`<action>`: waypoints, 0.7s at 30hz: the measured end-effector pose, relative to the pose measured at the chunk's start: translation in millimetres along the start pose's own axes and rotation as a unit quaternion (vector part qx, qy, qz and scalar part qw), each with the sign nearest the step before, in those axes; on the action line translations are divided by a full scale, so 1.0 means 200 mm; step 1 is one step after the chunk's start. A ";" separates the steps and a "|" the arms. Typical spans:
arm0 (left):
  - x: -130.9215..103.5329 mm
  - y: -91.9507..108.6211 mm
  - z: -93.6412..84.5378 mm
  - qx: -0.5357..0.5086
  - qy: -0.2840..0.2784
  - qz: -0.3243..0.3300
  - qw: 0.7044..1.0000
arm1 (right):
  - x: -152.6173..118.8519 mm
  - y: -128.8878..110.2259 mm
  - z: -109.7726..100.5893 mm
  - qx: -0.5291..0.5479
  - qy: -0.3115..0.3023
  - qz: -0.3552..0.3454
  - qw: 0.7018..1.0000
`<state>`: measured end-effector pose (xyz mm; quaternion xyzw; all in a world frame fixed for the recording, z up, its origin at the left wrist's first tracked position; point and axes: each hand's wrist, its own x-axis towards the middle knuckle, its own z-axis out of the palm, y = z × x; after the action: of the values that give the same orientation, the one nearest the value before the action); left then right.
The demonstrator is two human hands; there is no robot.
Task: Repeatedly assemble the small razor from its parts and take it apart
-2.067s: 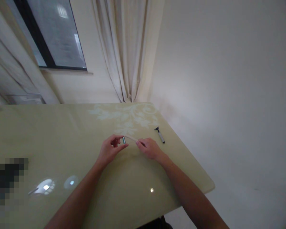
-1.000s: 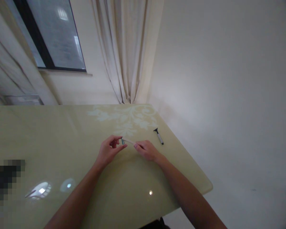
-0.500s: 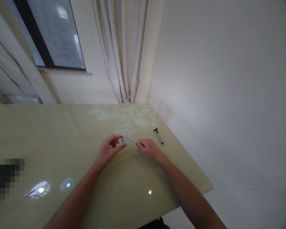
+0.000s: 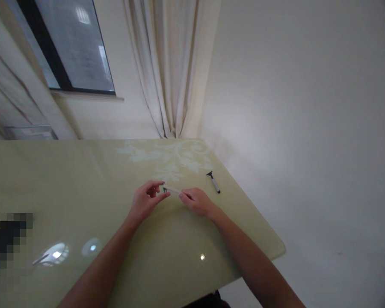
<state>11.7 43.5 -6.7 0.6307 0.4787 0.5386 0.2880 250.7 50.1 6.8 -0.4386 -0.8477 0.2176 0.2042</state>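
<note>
My left hand (image 4: pixel 148 197) pinches a small razor cartridge (image 4: pixel 164 188) by its ends between thumb and fingers, holding it above the table. My right hand (image 4: pixel 195 200) grips a slim, pale, stick-like tool (image 4: pixel 172 189) that points left. The tool's tip meets or overlaps the cartridge; its exact shape is too small to make out. Just beyond my right hand, a razor (image 4: pixel 213 182) with a grey and black handle lies on the table.
The glossy, pale green table (image 4: pixel 67 179) has a white floral pattern and a rounded right corner. A pixelated dark object (image 4: pixel 6 239) sits at the left edge. Behind are a curtain (image 4: pixel 170 64) and a window (image 4: pixel 73 42); a wall (image 4: pixel 295 128) stands right.
My right hand has moved slightly left, bringing the tool's tip from just beside the razor cartridge onto or in front of it. My left hand has barely moved.
</note>
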 end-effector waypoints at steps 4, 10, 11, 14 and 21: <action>0.00 0.00 0.00 -0.003 -0.003 0.001 1.000 | 0.00 0.00 0.00 0.009 0.013 -0.001 1.000; 0.00 -0.01 0.00 -0.008 0.004 -0.002 1.000 | -0.01 0.00 -0.01 0.011 0.013 0.000 1.000; 0.00 -0.01 0.00 -0.008 0.005 -0.003 1.000 | -0.01 0.00 -0.01 0.010 0.016 0.003 1.000; 0.00 -0.01 0.00 -0.008 0.004 -0.004 1.000 | -0.01 0.00 -0.01 0.028 0.004 -0.018 0.999; 0.00 0.00 0.00 0.002 0.000 -0.008 1.000 | -0.01 0.01 -0.01 0.027 0.020 -0.004 0.999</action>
<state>10.7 43.6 -6.6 0.6278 0.4844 0.5353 0.2911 254.5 51.0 7.2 -0.4338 -0.8390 0.2306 0.2339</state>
